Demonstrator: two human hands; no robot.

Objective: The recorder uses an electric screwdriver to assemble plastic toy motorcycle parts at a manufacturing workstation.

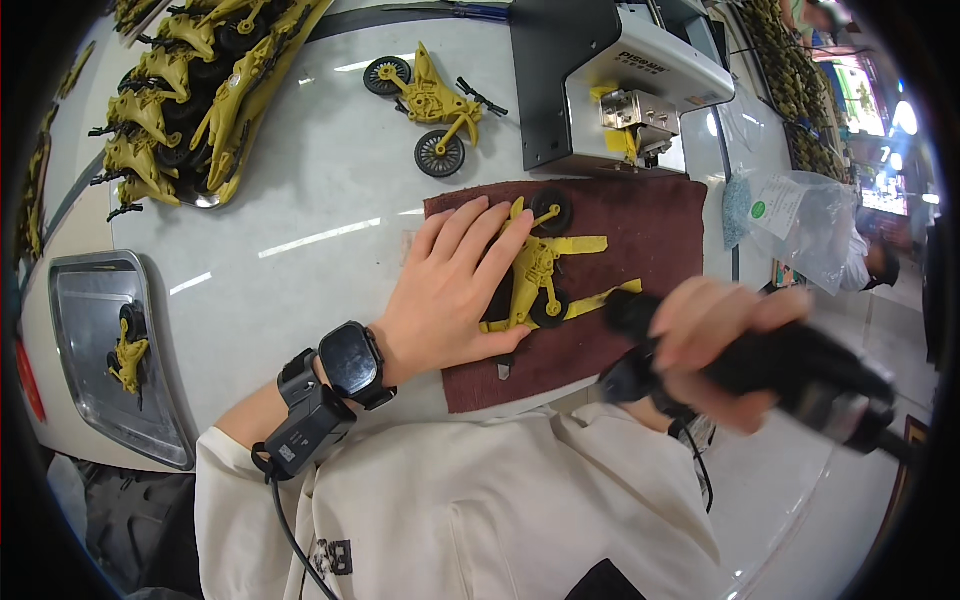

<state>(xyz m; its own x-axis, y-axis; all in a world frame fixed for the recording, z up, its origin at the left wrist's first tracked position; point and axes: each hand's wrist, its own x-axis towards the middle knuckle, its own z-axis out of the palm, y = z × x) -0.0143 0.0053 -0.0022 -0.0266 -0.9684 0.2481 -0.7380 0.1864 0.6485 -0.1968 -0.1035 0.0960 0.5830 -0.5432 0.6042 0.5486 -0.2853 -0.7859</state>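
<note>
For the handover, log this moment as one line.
left hand: on yellow toy motorcycle; right hand: gripping black handheld tool; surface: maroon cloth

Motorcycle (533,268) on cloth (662,235); machine (625,85) behind cloth; tray (88,290) left, second motorcycle (130,358) in it

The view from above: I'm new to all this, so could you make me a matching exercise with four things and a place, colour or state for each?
Things
1. Left hand
2. Right hand
3. Cloth
4. Metal tray near the left elbow

Places, colours, states
A. Reddish brown
B. Bears a single small motorcycle
C. Grips a black tool, blurred
D. Spread over a yellow motorcycle

Pairs: 1-D, 2-C, 3-A, 4-B
</note>
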